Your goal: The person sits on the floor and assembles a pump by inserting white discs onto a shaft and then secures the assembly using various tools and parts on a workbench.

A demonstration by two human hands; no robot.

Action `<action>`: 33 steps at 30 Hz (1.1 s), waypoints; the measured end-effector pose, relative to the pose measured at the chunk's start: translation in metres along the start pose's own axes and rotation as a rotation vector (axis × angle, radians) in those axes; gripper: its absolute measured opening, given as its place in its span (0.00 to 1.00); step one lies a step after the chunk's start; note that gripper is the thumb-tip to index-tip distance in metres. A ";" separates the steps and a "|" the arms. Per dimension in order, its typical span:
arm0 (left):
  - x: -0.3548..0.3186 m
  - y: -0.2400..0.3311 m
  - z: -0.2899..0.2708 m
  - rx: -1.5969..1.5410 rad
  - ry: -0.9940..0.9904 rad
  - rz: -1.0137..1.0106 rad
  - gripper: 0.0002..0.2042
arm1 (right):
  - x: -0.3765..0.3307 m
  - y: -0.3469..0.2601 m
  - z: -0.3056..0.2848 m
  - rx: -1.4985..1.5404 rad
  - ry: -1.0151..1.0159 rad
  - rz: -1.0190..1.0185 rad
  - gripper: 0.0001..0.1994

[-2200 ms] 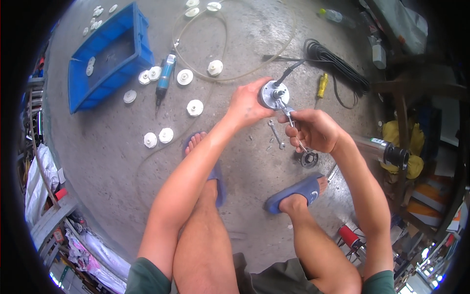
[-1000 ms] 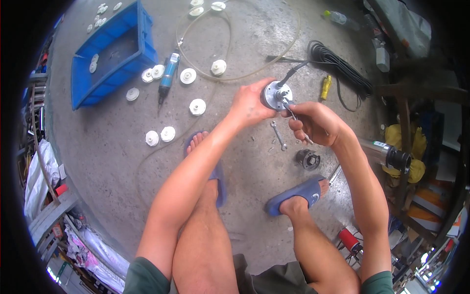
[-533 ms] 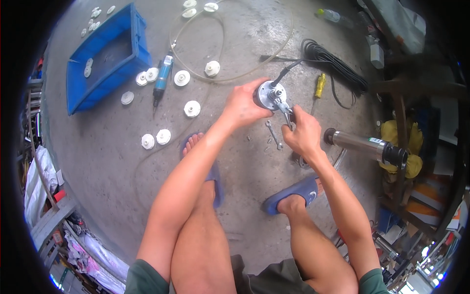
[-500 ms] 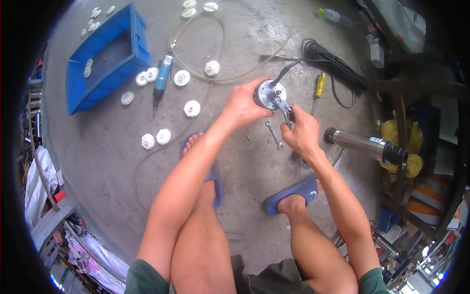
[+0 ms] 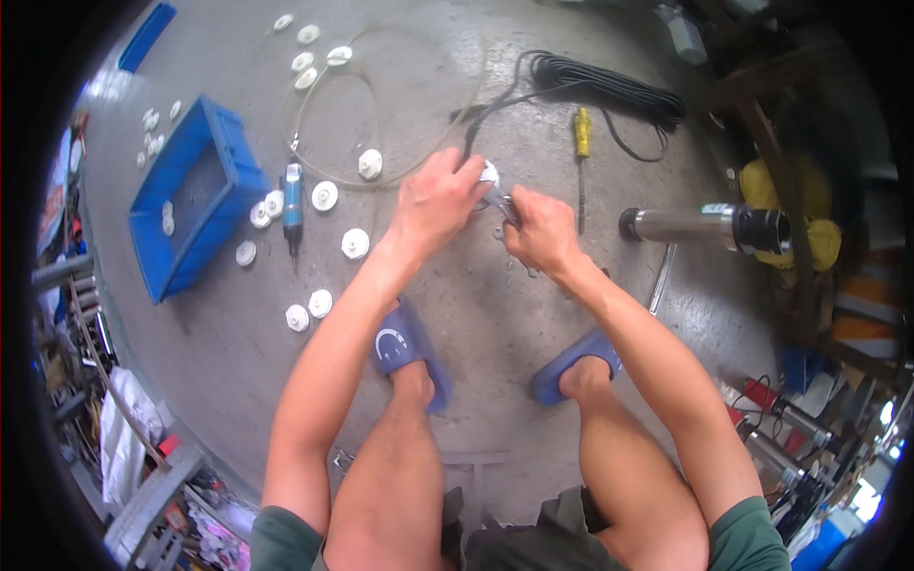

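1. Round metal part (image 5: 488, 174), with a black cable running from it, is held just above the concrete floor (image 5: 476, 314), in front of the person's knees and between the two hands.
2. Left hand (image 5: 436, 202) covers most of the part; its fingers are closed over the rim, so only a pale, silvery edge shows at the right side.
3. Right hand (image 5: 541, 231) is closed around a slim metal tool (image 5: 505, 202) whose tip meets the part's exposed edge.
4. Judgement: the step is work with the tool on a fastening at the part. It would go best with the left hand holding the part dead steady and the tool kept square to it, so the tip does not slip toward the left fingers.
5. Appearance: small, disc-shaped, light grey; its face is hidden, so detail cannot be told.
6. Nearby: a yellow-handled screwdriver (image 5: 580, 133) lies just beyond the hands, a steel cylinder (image 5: 700, 226) to the right, white discs (image 5: 355, 243) to the left.
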State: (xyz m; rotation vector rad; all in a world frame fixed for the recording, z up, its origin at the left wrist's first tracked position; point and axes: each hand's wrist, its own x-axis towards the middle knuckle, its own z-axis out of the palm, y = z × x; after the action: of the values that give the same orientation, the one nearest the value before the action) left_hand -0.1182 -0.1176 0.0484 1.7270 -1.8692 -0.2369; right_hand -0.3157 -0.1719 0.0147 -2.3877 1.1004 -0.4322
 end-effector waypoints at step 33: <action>-0.024 0.095 -0.069 -1.561 -0.248 -0.942 0.22 | -0.024 -0.081 -0.106 0.415 0.147 -0.192 0.22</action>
State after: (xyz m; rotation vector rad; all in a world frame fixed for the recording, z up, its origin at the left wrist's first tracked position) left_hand -0.1635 -0.0634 0.1456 1.1435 -0.3183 -1.7246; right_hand -0.3288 -0.1378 0.1452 -2.1198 0.7502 -0.8268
